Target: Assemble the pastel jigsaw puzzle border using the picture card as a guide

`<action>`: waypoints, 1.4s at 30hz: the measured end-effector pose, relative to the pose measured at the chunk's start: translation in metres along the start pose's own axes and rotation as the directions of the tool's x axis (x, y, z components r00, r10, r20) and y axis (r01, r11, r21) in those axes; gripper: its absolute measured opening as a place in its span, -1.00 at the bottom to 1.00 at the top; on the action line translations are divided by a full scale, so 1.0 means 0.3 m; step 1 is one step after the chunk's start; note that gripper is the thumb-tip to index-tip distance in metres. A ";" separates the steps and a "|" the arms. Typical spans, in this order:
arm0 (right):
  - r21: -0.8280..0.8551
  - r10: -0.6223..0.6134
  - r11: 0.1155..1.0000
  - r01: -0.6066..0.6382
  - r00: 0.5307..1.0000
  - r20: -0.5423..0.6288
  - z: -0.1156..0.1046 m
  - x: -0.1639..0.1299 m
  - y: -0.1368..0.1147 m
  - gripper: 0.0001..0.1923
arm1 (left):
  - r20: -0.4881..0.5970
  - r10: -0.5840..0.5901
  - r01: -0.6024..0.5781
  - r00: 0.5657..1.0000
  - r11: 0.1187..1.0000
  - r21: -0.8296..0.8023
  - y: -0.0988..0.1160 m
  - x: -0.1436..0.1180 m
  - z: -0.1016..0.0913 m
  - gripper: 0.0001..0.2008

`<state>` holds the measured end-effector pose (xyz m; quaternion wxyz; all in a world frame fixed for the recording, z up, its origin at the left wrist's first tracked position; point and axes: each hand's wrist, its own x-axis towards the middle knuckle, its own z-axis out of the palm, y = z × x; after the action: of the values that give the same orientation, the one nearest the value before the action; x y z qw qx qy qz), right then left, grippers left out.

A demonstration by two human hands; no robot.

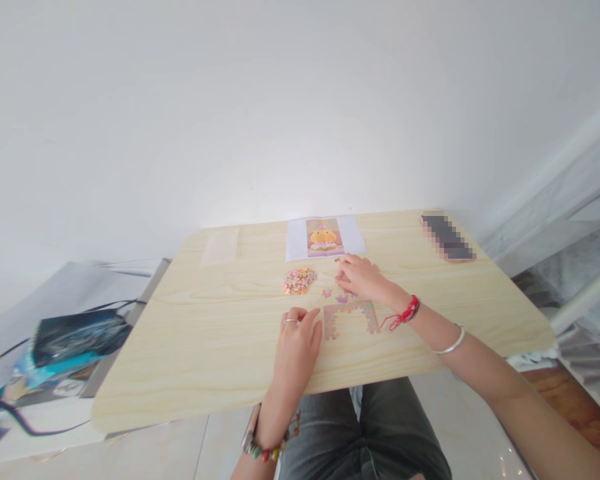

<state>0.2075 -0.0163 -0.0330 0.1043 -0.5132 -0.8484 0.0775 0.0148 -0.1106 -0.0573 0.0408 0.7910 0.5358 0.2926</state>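
Your joined puzzle section [349, 309] lies flat in front of you: three-sided, dull pink, gap facing you, green spot near the far right corner, small orange bits along the inner edge. Just past its far edge you've got loose pieces [327, 293], pink to purple, scattered, some partly hidden. Your piece pile [300, 281] sits farther left, a heaped mix of orange, pink and pale, apart from the section.

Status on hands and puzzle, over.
Right hand at loose pieces, partly covering them. Left hand beside puzzle frame. Frame three-sided, near side open.
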 end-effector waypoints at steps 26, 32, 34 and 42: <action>-0.071 -0.454 0.885 0.459 0.887 0.082 -0.068 -0.213 -0.091 -0.88 | -0.012 -0.010 0.010 1.000 0.999 -0.044 0.007 -0.035 -0.001 -0.77; -0.065 -0.143 0.988 0.140 0.988 -0.053 -0.013 -0.286 -0.129 -0.82 | -0.005 -0.010 0.010 1.000 0.999 -0.039 0.000 -0.046 -0.004 -0.77; -0.081 -0.102 0.992 0.097 0.993 -0.061 0.011 -0.299 -0.141 -0.87 | 0.001 -0.010 0.010 1.000 0.999 -0.037 0.002 -0.047 -0.004 -0.77; -0.045 -0.155 0.987 0.151 0.985 -0.078 0.021 -0.304 -0.174 -0.88 | 0.014 -0.022 0.023 1.000 0.999 -0.022 0.007 -0.061 -0.008 -0.77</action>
<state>0.2026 -0.1214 -0.0356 0.1346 -0.4511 -0.8817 0.0319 0.0106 -0.1280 -0.0623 0.0566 0.7864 0.5410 0.2928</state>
